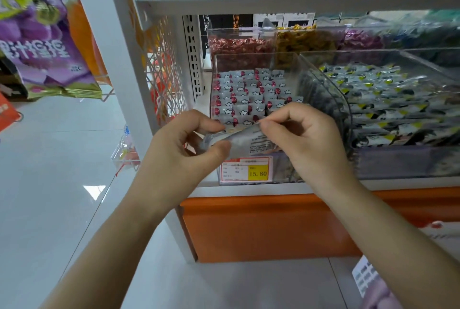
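A small silvery snack packet [245, 140] with printed text is held in front of a clear bin [251, 60] filled with rows of matching white packets with red marks [246, 94]. My left hand [184, 144] pinches the packet's left end between thumb and fingers. My right hand [303, 134] pinches its upper right edge with thumb and forefinger. Both hands hover just before the shelf's front edge, above the price tag.
A price tag [246, 169] reading 15.80 sits under the bin. A second clear bin [373, 99] of grey-yellow packets stands to the right. Red, yellow and purple candies fill bins behind. Purple bags [44, 52] hang at left; orange base [273, 226] below; grey floor.
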{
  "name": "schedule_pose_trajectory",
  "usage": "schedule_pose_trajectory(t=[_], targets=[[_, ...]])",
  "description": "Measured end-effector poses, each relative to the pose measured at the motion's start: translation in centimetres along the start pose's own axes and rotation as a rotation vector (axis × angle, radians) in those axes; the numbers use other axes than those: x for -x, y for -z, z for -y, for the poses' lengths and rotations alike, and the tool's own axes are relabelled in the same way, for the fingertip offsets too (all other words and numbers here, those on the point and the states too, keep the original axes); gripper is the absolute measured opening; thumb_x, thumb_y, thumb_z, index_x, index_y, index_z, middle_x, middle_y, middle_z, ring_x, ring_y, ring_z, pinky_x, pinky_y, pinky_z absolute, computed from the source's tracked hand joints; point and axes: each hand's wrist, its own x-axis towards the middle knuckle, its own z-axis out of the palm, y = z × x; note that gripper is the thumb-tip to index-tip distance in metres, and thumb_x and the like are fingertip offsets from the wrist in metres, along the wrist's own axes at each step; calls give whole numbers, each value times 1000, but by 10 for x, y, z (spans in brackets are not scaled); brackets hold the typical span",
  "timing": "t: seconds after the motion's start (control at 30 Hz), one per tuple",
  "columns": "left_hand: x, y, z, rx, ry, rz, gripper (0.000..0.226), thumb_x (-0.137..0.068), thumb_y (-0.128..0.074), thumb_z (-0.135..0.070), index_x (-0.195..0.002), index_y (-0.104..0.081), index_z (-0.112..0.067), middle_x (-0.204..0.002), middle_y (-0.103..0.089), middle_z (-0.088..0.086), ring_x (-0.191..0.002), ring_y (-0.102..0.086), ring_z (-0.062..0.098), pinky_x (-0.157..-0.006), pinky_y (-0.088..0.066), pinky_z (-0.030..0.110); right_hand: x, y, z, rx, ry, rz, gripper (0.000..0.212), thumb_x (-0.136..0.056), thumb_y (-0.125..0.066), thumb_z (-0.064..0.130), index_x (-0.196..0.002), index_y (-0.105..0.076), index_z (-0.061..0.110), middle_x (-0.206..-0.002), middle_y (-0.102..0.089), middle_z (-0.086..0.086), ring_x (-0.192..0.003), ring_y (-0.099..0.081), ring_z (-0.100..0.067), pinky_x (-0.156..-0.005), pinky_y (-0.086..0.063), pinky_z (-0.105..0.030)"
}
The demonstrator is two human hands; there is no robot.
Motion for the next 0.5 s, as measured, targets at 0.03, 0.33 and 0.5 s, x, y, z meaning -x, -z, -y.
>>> schedule_pose_trajectory(t=[0.03,0.33,0.5], targets=[[0,-1,-1,-18,-4,-6,7,-73,-68,-29,-79,-65,-28,-74,-62,-10,-66,-54,10,-57,-46,25,0,0,0,11,10,-14,11,-84,-65,7,-75,-67,12,-72,-64,5,-68,-59,-5,-61,-46,-13],[-9,13,-3,19,82,92,16,-83,-65,-14,-68,-73,-14,-59,-65,1,-48,-55,2,-45,-43,15,-3,3,2,-13,-23,68,13,-83,-67,11,-77,-69,22,-76,-68,13,-73,-63,-1,-60,-50,-13],[-12,24,-5,56,111,197,15,-69,-63,-34,-73,-74,-24,-64,-69,-12,-49,-60,2,-44,-44,13,-5,6,2,-86,-99,123,16,-80,-69,12,-70,-70,24,-69,-69,15,-66,-63,3,-54,-46,-10]])
